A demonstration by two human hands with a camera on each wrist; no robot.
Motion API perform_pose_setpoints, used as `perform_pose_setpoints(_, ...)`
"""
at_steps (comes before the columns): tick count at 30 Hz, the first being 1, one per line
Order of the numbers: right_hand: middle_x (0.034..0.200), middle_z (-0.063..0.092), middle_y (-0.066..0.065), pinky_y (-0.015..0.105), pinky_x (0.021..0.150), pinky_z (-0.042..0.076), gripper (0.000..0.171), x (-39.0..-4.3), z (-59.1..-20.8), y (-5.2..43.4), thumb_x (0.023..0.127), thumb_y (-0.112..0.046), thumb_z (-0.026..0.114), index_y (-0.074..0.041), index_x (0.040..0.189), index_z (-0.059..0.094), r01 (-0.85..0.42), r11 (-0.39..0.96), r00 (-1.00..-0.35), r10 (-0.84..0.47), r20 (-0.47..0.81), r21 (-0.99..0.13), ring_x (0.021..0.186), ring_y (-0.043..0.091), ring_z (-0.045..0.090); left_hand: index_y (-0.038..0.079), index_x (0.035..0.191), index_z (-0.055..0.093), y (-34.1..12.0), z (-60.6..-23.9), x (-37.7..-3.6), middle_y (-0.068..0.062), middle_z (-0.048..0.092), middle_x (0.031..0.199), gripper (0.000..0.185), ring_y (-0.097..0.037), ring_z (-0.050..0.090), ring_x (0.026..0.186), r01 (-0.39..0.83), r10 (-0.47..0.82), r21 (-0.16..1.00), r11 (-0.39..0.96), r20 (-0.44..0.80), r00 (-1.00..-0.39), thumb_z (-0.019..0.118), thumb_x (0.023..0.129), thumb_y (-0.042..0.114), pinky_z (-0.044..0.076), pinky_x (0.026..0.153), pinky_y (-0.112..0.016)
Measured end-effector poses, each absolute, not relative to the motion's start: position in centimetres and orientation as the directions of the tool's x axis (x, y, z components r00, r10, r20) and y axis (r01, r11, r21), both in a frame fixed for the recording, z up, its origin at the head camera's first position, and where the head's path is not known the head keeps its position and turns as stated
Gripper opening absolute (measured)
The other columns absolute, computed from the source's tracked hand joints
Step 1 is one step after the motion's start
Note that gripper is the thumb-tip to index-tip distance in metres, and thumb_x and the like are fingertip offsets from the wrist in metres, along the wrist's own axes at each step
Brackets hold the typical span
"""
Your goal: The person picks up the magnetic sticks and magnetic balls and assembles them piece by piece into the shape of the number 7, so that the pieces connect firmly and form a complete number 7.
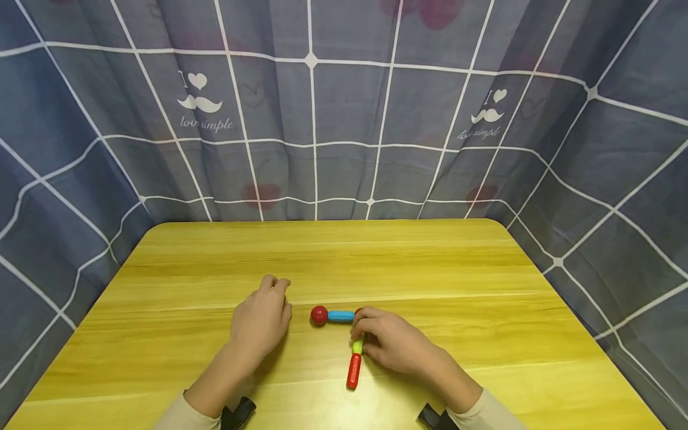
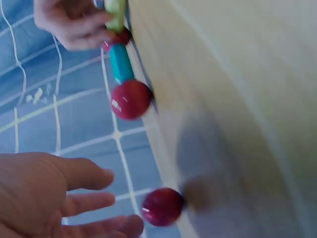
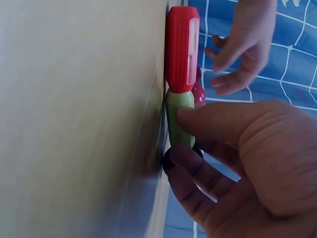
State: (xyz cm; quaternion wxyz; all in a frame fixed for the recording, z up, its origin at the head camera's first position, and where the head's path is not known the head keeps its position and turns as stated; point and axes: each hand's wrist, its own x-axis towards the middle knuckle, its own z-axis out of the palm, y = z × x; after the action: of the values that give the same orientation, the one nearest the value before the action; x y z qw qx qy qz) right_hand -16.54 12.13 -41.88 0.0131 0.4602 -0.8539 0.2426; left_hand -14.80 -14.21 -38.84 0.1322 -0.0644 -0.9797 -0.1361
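On the table lies a joined toy piece: a red ball (image 1: 319, 315), a blue rod (image 1: 341, 316), a second red ball (image 2: 119, 38), a green rod (image 3: 180, 118) and a red rod (image 3: 183, 49), bent at the second ball. My right hand (image 1: 395, 341) pinches the green rod, its thumb along the side and fingertips over the ball at the corner. Left of the piece, my left hand (image 1: 261, 319) is relaxed, fingers extended. A loose red ball (image 2: 163, 206) sits just past its fingertips in the left wrist view; the hand hides it in the head view.
The wood-grain table (image 1: 430, 263) has rounded far corners. A blue-grey checked curtain (image 1: 344, 119) hangs along its back and both sides. Black wrist straps (image 1: 239, 413) show near the sleeves.
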Motion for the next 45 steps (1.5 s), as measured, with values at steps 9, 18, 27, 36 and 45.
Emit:
perform_pose_setpoints(9, 0.11, 0.052, -0.012, 0.011, 0.073, 0.04, 0.027, -16.3, -41.7, 12.3, 0.08, -0.008, 0.066, -0.023, 0.102, 0.065, -0.827, 0.371, -0.467, -0.872, 0.149, -0.423, 0.089, 0.002, 0.05, 0.009, 0.106, 0.061, -15.7, -39.8, -16.0, -0.007, 0.056, 0.089, 0.033, -0.023, 0.057, 0.067, 0.13, 0.104, 0.229, 0.965, 0.12, -0.987, 0.072, 0.076, 0.018, 0.046, 0.05, -0.037)
perform_pose_setpoints(18, 0.105, 0.052, -0.016, 0.012, 0.08, 0.04, 0.021, -17.1, -42.0, 12.4, 0.082, -0.012, 0.067, -0.025, 0.097, 0.066, -0.835, 0.369, -0.459, -0.876, 0.148, -0.407, 0.093, -0.002, 0.049, 0.008, 0.087, 0.057, -14.7, -39.0, -15.0, -0.001, 0.047, 0.073, 0.028, -0.016, 0.046, 0.06, 0.182, 0.191, 0.34, 0.923, 0.007, -0.982, 0.078, 0.069, 0.014, 0.04, 0.051, -0.027)
perform_pose_setpoints(27, 0.107, 0.051, -0.016, 0.013, 0.081, 0.04, 0.017, -18.3, -42.2, 12.0, 0.083, -0.016, 0.066, -0.025, 0.097, 0.065, -0.837, 0.367, -0.46, -0.873, 0.16, -0.405, 0.094, -0.002, 0.048, 0.011, 0.074, 0.049, -12.7, -38.7, -13.6, 0.002, 0.045, 0.065, 0.029, -0.013, 0.041, 0.059, 0.307, 0.376, 0.481, 0.821, -0.05, -0.925, 0.077, 0.066, 0.01, 0.036, 0.049, -0.024)
perform_pose_setpoints(36, 0.107, 0.052, -0.015, 0.015, 0.085, 0.04, 0.026, -19.3, -42.4, 11.4, 0.08, -0.004, 0.065, -0.024, 0.096, 0.065, -0.852, 0.389, -0.465, -0.87, 0.163, -0.352, 0.098, -0.002, 0.047, 0.014, 0.07, 0.05, -10.7, -38.9, -12.3, 0.006, 0.048, 0.061, 0.027, -0.008, 0.042, 0.056, 0.362, 0.465, 0.531, 0.766, -0.07, -0.882, 0.077, 0.068, 0.014, 0.038, 0.046, -0.02)
perform_pose_setpoints(45, 0.107, 0.052, -0.014, 0.016, 0.085, 0.04, 0.027, -19.9, -42.4, 11.1, 0.079, -0.003, 0.064, -0.023, 0.097, 0.066, -0.846, 0.401, -0.476, -0.865, 0.159, -0.352, 0.097, -0.001, 0.048, 0.015, 0.073, 0.051, -8.9, -39.3, -11.6, 0.008, 0.049, 0.063, 0.03, -0.004, 0.043, 0.055, 0.36, 0.488, 0.585, 0.727, -0.071, -0.87, 0.08, 0.067, 0.018, 0.039, 0.047, -0.018)
